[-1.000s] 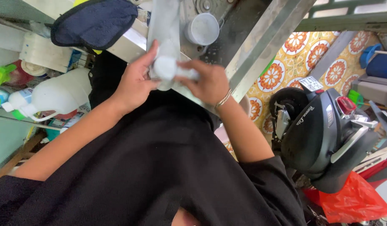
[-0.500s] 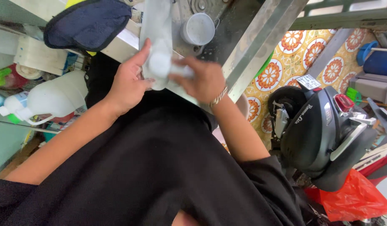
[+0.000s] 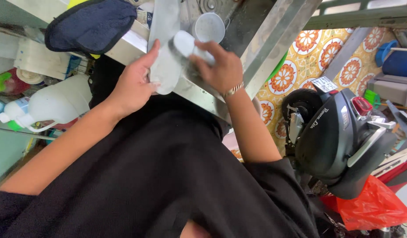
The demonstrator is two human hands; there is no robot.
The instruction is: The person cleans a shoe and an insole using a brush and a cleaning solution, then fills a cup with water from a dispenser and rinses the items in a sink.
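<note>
My left hand (image 3: 135, 83) lies with its fingers stretched out against a long pale grey insole (image 3: 164, 53) that rests on the edge of a steel counter (image 3: 256, 48). My right hand (image 3: 221, 68) grips a small white cylinder-shaped container (image 3: 190, 46) and holds it against the insole's upper part. A bracelet sits on my right wrist. A white plastic cup (image 3: 208, 27) stands on the counter just beyond my right hand. A dark blue padded piece (image 3: 91, 26) lies on the counter to the left.
A white jug (image 3: 53, 103) and small bottles fill shelves at the left. A black scooter (image 3: 340, 136) stands at the right on orange patterned floor tiles (image 3: 296, 72), with a red plastic bag (image 3: 373, 205) below it. My black shirt fills the lower view.
The right hand has lifted the white container higher along the insole. My left hand has opened flatter against the insole. The view has shifted slightly.
</note>
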